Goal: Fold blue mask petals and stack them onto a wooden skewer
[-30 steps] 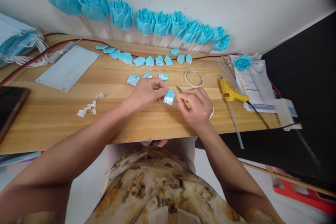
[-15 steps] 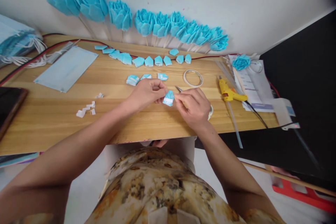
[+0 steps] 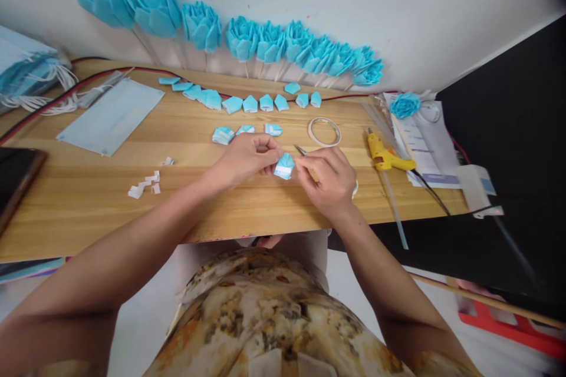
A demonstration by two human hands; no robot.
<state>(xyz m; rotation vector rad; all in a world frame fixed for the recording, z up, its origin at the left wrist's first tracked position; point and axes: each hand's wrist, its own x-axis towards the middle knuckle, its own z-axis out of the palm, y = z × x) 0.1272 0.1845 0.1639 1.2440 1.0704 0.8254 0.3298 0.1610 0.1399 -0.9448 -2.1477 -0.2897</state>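
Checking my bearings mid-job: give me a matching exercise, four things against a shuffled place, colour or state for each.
1. Glue gun
2. Phone
3. Frontmost folded piece
4. Ring-shaped roll

A. Between left hand and right hand
B. Lying flat, whitish
C. Yellow
D. Dark screen, far left

Pairs: 1-C, 2-D, 3-A, 4-B

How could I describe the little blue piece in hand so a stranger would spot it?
Start at the wooden desk, where the left hand and the right hand nearly meet. Between them is a small folded blue piece with a white strip across it. Unlike the blue pieces lying farther back, it is pinched by the left hand.
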